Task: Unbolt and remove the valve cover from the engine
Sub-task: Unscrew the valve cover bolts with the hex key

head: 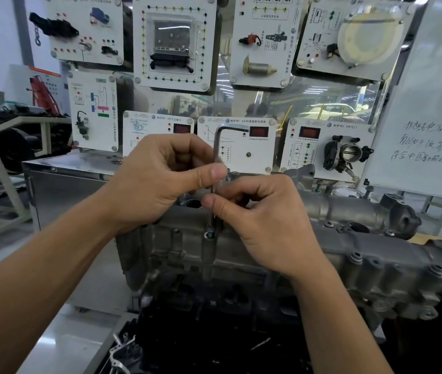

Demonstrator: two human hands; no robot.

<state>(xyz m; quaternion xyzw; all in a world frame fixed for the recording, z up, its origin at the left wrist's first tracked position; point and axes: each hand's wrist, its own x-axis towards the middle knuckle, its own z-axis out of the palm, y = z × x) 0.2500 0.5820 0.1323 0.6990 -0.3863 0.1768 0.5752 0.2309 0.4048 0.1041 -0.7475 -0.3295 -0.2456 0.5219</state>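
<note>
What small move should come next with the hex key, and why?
Probably twirl the hex key counterclockwise: its tip looks seated in the bolt, and the left hand and right hand both pinch the upright shaft, a grip for spinning it out.

Left hand (pixel 160 174) and right hand (pixel 263 222), curled, close together

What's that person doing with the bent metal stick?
A person is working on a bolt in the valve cover. The left hand and right hand both pinch a hex key, which stands upright with its tip in the bolt. The cover sits on the engine, with other bolts in it.
</note>
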